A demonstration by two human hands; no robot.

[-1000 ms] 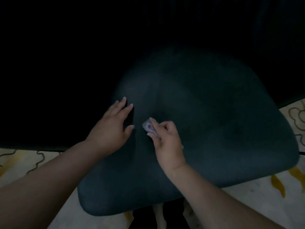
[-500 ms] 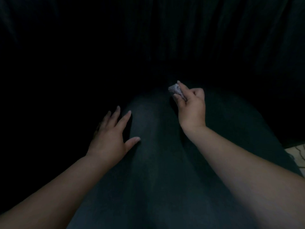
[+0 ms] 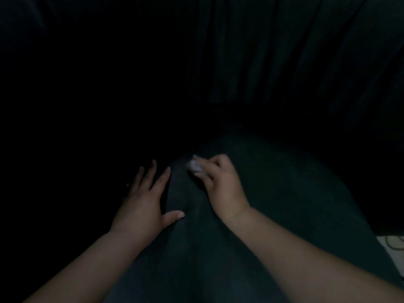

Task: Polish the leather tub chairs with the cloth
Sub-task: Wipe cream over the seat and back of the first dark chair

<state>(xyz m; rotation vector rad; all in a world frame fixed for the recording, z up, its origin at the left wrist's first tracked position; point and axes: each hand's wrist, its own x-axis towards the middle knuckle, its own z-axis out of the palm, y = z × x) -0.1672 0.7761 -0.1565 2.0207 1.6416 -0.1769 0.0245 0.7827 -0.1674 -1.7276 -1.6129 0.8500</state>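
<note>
Currently: polishing step. R hand [image 3: 220, 182] pinches cloth [image 3: 193, 166] on chair [image 3: 284, 204]; L hand [image 3: 145, 200] flat, fingers straight. Next: rub w/ pressure.

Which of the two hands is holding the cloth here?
The right hand: it pinches the small pale cloth against the dark seat cushion. The left hand lies flat, fingers spread, holding nothing.

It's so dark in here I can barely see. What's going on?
A person is polishing a dark chair seat. The right hand pinches a small pale cloth against the seat, near its back. The left hand rests flat on the seat's left edge, fingers spread. Dark pleated upholstery rises behind.
</note>
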